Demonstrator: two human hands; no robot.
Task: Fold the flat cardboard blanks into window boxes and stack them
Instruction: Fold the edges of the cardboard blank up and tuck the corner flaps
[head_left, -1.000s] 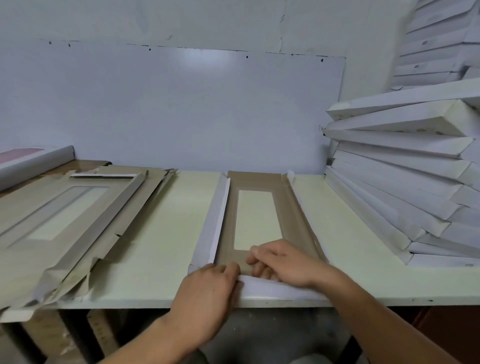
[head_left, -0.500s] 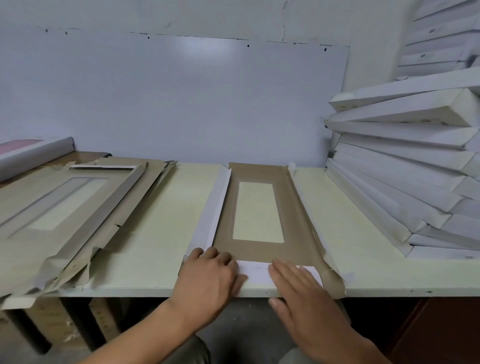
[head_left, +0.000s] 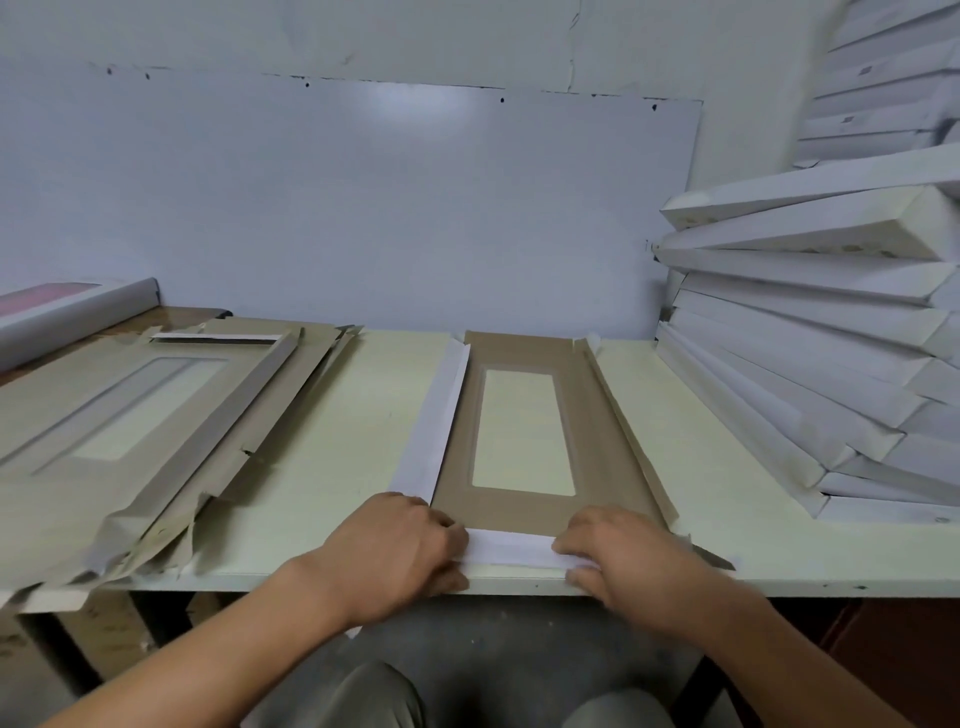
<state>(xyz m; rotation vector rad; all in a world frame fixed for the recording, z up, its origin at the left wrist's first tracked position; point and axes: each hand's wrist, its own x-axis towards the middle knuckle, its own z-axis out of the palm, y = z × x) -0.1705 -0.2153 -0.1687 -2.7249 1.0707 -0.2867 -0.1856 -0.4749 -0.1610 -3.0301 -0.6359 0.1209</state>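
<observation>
A brown cardboard blank (head_left: 597, 457) with a rectangular window lies lengthwise in the middle of the cream table (head_left: 337, 447). Its long white side flaps stand partly raised. The near white end flap (head_left: 511, 550) lies at the table's front edge. My left hand (head_left: 400, 551) grips the left end of that flap, fingers curled over it. My right hand (head_left: 618, 558) pinches its right end, thumb beneath. A pile of flat blanks (head_left: 135, 415) rests at the left. Folded white boxes (head_left: 810, 322) are stacked at the right.
A white board covers the wall behind the table. A long white box with a reddish face (head_left: 67, 306) lies at the far left. Bare table shows on both sides of the middle blank. My knees are below the table edge.
My right hand moved from the blank's near panel to the flap's right end and now pinches it. My left hand stayed at the left end. The flap now shows between both hands.
</observation>
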